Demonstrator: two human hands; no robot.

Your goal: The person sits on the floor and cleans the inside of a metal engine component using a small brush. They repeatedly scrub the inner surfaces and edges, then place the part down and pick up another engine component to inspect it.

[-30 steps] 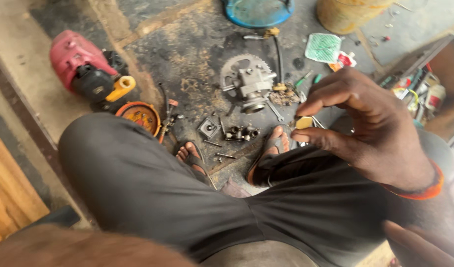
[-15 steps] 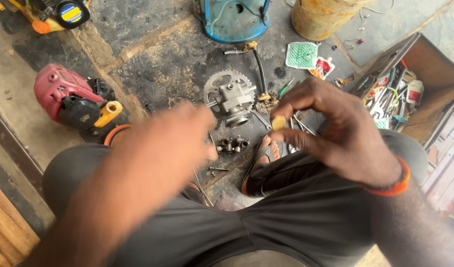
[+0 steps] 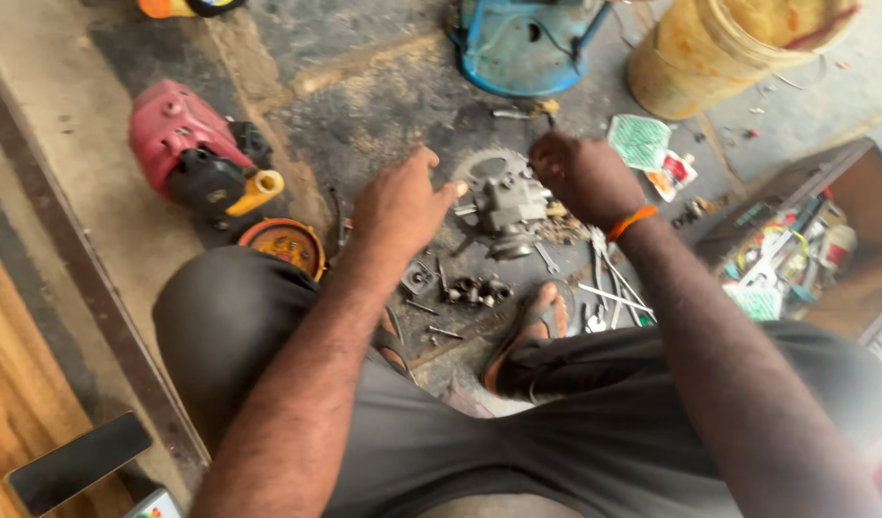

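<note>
The left hand [image 3: 400,200] reaches forward, loosely spread and holding nothing, its fingertips just beside the grey engine part with a toothed gear [image 3: 503,197] on the stained concrete floor [image 3: 364,105]. The right hand [image 3: 580,175], wearing an orange wristband [image 3: 630,222], is curled above that part's right edge; whether it grips anything cannot be told.

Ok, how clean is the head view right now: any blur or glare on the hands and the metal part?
Head view: soft, even daylight, no glare; left hand and right hand slightly motion-blurred; grey metal engine part fairly sharp; frame edges stretched by the wide lens.
</note>
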